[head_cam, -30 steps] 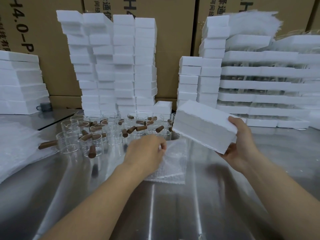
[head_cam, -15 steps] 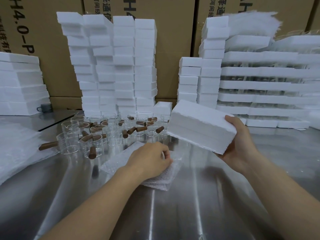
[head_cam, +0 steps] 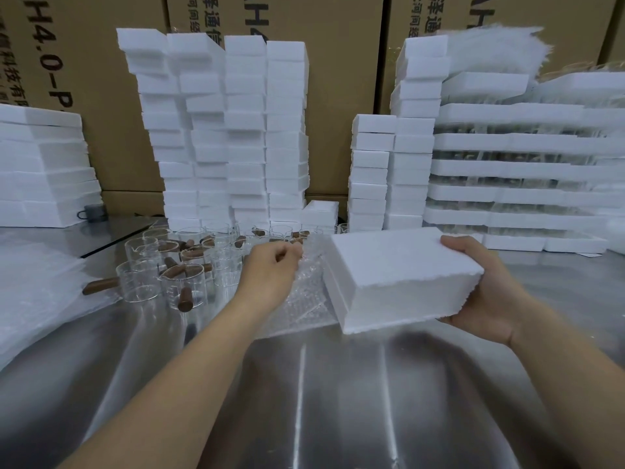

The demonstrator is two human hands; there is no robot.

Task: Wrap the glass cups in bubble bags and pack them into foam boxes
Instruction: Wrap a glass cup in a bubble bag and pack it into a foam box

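Only the head view here, so: the foam box (head_cam: 402, 275) is up in the right hand (head_cam: 483, 292), broad face up, long axis running roughly left to right across the view; its left short end faces the left hand (head_cam: 270, 275), and its near-left corner dips down toward the desk (head_cam: 338, 401); can't tell if that corner actually touches. The right hand is clamped on the box's right end, thumb on the top far corner, palm and fingers wrapped under the near side, forearm coming in from the lower right.

The left hand has its back to the camera with the fingers curled, pinching the top edge of a bubble bag (head_cam: 304, 299); the bag sits crumpled between that hand and the box, just beside the box's left end, lower part on the desk; honestly can't tell if there's a cup inside it.

The glass cups (head_cam: 182, 265) stand upright in a cluster behind and left of the left hand, brown wooden handles poking out in all directions. There's a pile of bubble bags (head_cam: 33, 282) on the far left; tall stacks of foam boxes (head_cam: 230, 130) along the back; foam trays (head_cam: 507, 164) layered on the right; cardboard cartons (head_cam: 338, 62) behind everything.
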